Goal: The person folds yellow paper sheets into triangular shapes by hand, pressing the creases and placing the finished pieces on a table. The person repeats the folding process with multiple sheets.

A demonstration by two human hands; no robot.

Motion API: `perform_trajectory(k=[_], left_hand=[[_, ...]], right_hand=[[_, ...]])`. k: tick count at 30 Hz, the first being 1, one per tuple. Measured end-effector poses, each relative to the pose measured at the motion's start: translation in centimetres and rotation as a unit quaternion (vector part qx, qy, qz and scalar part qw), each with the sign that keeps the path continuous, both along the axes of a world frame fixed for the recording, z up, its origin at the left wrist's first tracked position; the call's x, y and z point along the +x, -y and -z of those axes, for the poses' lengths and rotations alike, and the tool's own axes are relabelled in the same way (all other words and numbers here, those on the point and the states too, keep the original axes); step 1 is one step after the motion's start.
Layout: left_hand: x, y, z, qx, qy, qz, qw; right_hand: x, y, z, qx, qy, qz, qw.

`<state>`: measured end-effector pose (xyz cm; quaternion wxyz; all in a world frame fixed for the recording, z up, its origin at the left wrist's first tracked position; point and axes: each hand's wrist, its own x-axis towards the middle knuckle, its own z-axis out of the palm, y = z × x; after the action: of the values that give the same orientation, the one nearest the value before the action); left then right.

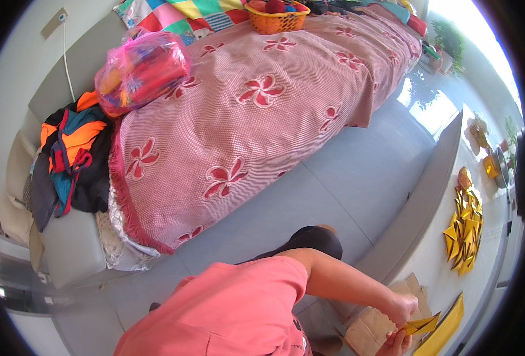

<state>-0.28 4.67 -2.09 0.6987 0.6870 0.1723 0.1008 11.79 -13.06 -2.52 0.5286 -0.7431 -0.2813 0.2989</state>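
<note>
a folded gold paper piece (421, 326) is held in front of the torso at the lower right, over the cardboard (369, 330) at the table's near edge. it is gripped at its near end by the right hand (395, 344), thumb and fingers closed on it; that hand is partly cut off by the lower edge. the left hand (401, 308) is placed just above the same end, fingers curled in; whether the paper is pinched by them too cannot be told.

a flat gold sheet (444, 331) is laid just beyond the piece, on the light table (424, 256). farther along the table, a loose pile of folded gold pieces (465, 230) is heaped, well apart from the hands.

across the grey floor (328, 190), a pink cover (215, 142) patterned with red flowers is spread over long furniture. on it are set a yellow-orange plastic basket (278, 25) and a stuffed pink translucent bag (146, 70). clothes (75, 151) are heaped beside the bag, at the cover's left end.
</note>
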Motion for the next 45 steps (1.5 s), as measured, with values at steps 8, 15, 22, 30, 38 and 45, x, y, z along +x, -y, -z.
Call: perform_trajectory(k=[8, 15, 22, 30, 38, 45], left_hand=[[-3.8, -1.7, -3.7, 0.117, -0.057, 0.043, 0.991], [-4.0, -2.0, -4.6, -0.039, -0.078, 0.091, 0.992], [-4.0, -1.2, -6.3, 0.053, -0.116, 0.048, 0.991], [-2.8, -1.5, -5.6, -0.102, -0.079, 0.037, 0.991], [-1.3, -0.1, -4.2, -0.125, -0.122, 0.104, 0.979], [-0.4, 0.9, -4.4, -0.104, -0.103, 0.093, 0.985]], right_hand=[[-2.5, -2.1, -3.8, 0.014, -0.083, -0.034, 0.996], [-3.1, -1.7, -5.0, 0.061, -0.106, -0.002, 0.992], [-2.6, -0.9, -6.0, -0.014, -0.086, -0.007, 0.996], [-1.3, 0.6, -5.5, 0.028, -0.155, 0.013, 0.987], [-2.2, 0.5, -5.1, 0.048, -0.194, -0.029, 0.979], [-2.3, 0.7, -4.8, 0.081, -0.229, -0.003, 0.970]])
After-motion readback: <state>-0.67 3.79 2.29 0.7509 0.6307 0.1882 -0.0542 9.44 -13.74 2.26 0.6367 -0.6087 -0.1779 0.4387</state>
